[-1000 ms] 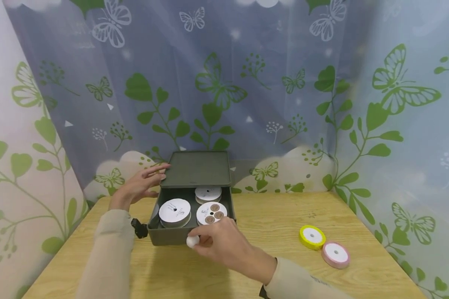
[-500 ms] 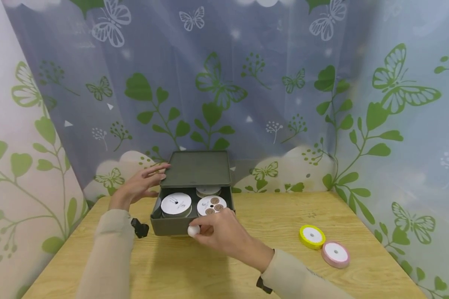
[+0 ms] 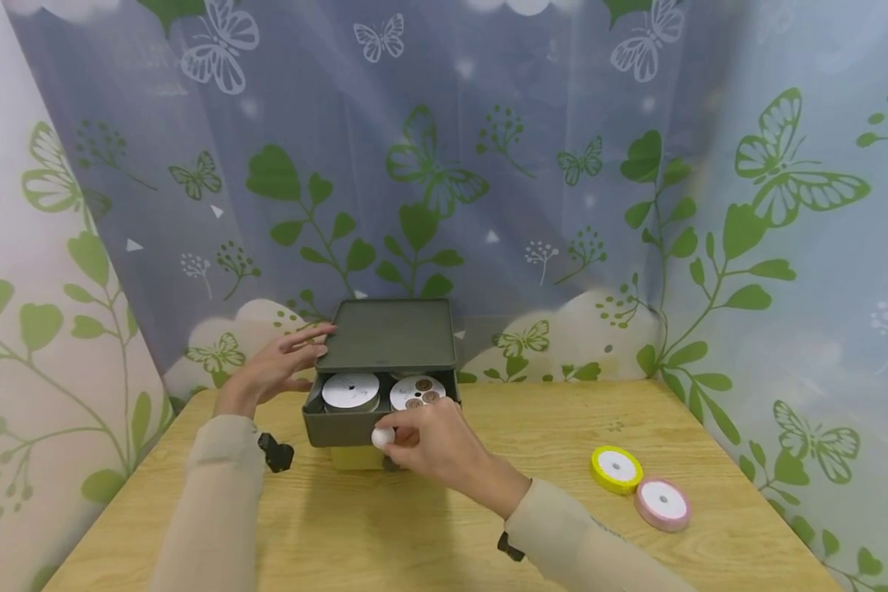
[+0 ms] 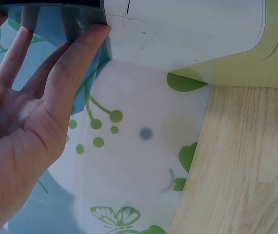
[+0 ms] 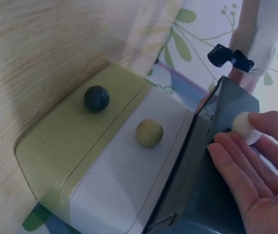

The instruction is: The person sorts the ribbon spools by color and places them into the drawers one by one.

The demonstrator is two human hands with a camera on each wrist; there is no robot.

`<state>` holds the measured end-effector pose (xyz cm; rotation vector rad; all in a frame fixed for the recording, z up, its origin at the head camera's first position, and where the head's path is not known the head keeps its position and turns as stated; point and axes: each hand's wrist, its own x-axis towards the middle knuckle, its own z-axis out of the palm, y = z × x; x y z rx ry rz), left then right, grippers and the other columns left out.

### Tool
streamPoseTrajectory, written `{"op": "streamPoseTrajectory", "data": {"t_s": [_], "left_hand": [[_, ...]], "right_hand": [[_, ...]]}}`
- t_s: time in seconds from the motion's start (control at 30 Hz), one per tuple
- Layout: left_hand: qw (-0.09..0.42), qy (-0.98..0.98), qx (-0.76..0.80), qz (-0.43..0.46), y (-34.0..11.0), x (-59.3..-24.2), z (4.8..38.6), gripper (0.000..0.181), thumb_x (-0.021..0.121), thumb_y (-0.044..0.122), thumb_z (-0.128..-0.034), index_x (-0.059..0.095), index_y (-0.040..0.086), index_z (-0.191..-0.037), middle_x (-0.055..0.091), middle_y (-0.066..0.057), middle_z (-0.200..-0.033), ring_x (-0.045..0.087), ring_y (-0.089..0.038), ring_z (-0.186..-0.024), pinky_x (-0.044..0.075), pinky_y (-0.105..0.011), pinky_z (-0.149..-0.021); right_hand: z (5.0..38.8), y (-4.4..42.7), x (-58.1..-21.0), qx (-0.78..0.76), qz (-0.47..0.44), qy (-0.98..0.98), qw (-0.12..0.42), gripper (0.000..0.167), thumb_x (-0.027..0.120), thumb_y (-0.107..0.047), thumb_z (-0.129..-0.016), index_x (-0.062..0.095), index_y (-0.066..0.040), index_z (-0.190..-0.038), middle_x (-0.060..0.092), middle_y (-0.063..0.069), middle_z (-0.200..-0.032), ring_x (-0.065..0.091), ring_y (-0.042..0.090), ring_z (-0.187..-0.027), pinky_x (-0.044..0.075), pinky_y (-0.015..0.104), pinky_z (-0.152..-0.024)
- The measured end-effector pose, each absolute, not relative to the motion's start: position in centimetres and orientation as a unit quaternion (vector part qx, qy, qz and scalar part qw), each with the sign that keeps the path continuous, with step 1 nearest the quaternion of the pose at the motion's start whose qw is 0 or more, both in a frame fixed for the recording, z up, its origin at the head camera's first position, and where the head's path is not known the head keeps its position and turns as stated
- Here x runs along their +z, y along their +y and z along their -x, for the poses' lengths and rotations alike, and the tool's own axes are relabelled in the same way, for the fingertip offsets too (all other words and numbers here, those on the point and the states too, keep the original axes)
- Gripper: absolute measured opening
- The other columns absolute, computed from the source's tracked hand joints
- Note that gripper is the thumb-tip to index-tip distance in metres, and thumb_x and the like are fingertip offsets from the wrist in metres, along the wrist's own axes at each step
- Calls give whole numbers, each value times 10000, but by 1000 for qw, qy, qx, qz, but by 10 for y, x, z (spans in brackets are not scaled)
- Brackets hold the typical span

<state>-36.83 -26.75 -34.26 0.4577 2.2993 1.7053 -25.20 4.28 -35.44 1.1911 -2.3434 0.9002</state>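
A small drawer cabinet with a dark green top [image 3: 392, 333] stands near the back of the table. Its top drawer [image 3: 340, 429] is partly pulled out and holds white ribbon spools [image 3: 351, 393], one with brown round stickers [image 3: 426, 385]; another at the back is mostly hidden. Between thumb and fingers, my right hand [image 3: 444, 444] pinches the drawer's white round knob [image 5: 244, 127]. My left hand [image 3: 270, 370] touches the left side of the cabinet's upper part. In the left wrist view, its fingers and thumb [image 4: 83, 61] reach up to the dark upper section, fairly straight.
Below are a white drawer [image 5: 114, 170] with a yellowish knob [image 5: 149, 133] and a yellow drawer [image 5: 66, 141] with a dark knob [image 5: 96, 98]. A yellow ribbon spool [image 3: 617, 469] and a pink ribbon spool [image 3: 663, 503] lie at the table's right. Patterned cloth [image 3: 548, 205] hangs behind.
The top drawer has slid inward, carried by my right hand on its knob. Less of the spools shows, and the yellow drawer front has come into sight underneath. My left hand has stayed put.
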Motion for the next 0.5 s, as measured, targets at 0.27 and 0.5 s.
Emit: {"op": "streamPoseTrajectory", "data": {"t_s": [0.27, 0.5], "left_hand": [[127, 783, 590, -152, -268, -342, 368, 630, 533, 369, -1088, 277, 233, -1647, 27, -126, -1755, 27, -481, -1595, 266, -717, -1207], [125, 786, 587, -149, -267, -342, 367, 633, 534, 387, -1085, 281, 243, -1647, 14, -122, -1757, 29, -483, -1595, 277, -706, -1213]], "right_hand": [[262, 42, -354, 322, -413, -829, 196, 151, 810, -87, -885, 822, -71, -1034, 801, 87, -809, 771, 152, -670, 595, 145, -639], [271, 42, -356, 324, -407, -830, 201, 174, 798, -87, -896, 815, -58, -1067, 800, 99, -815, 773, 169, -675, 586, 132, -633]]}}
